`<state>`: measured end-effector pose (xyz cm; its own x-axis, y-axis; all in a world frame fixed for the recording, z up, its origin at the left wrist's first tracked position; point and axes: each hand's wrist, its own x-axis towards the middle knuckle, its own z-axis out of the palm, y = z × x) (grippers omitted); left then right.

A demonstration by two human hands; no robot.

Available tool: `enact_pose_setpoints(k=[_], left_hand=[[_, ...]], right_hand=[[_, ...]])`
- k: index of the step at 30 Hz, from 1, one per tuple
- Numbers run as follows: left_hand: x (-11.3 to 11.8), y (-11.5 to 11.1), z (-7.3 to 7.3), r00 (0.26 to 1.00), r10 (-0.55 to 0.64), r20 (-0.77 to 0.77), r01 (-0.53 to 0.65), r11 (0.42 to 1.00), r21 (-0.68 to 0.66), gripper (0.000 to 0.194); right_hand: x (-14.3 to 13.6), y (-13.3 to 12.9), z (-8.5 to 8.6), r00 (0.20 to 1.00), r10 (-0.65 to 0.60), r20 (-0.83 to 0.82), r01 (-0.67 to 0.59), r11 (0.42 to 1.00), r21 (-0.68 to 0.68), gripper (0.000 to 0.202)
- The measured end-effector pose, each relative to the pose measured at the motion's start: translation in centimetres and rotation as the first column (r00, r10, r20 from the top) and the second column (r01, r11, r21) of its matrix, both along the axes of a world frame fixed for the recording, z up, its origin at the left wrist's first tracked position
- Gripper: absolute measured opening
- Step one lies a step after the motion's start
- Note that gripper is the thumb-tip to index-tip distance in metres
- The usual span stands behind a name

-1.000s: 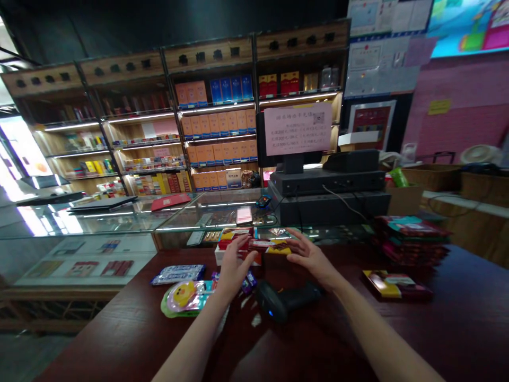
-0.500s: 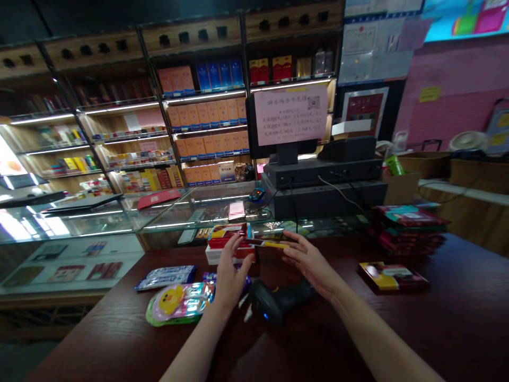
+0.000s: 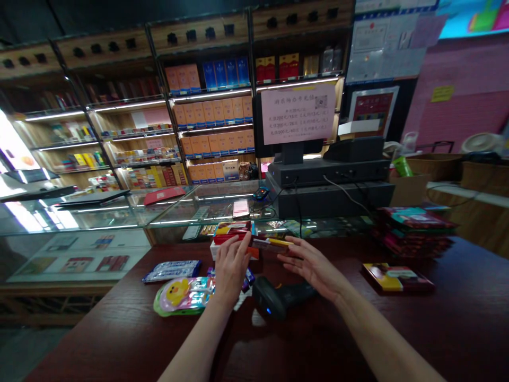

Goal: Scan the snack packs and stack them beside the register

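Observation:
A flat dark red and yellow packet (image 3: 273, 242), seen nearly edge-on, is held up between my two hands above the counter. My left hand (image 3: 231, 268) has its fingertips against the packet's left end. At the yellow right end, the fingers of my right hand (image 3: 316, 268) grip it. Behind my left hand, a stack of small boxes (image 3: 234, 229) with a red and yellow pack on top is partly covered. Just below the packet lies a black barcode scanner (image 3: 270, 300) with a blue light. Left of my left wrist is a colourful package with a yellow duck face (image 3: 181, 292).
Blue and white packets (image 3: 173, 270) lie at the left of the wooden counter. A dark red and yellow box (image 3: 397, 277) rests at the right, before a pile of packs (image 3: 415, 231). A till with a monitor sign (image 3: 298, 114) stands behind on the glass case (image 3: 191, 204).
The packet has tilted to show more of its face, and my left fingers now reach forward along its end. The view has shifted slightly left.

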<state>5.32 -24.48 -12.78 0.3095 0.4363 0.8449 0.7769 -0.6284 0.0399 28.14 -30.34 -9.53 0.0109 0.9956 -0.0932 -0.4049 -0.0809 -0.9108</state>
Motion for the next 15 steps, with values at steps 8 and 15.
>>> enact_pose_setpoints(k=[8, 15], left_hand=[[-0.4, 0.2, -0.2, 0.993, 0.105, 0.045, -0.107, 0.993, 0.045, 0.052], [-1.2, 0.4, 0.0, 0.998, 0.048, 0.027, -0.048, 0.999, -0.025, 0.059]], right_hand=[[-0.7, -0.4, 0.1, 0.997, 0.074, 0.024, -0.073, 0.997, -0.035, 0.039], [0.0, 0.0, -0.5, 0.999, 0.035, 0.032, -0.034, 0.999, -0.04, 0.036]])
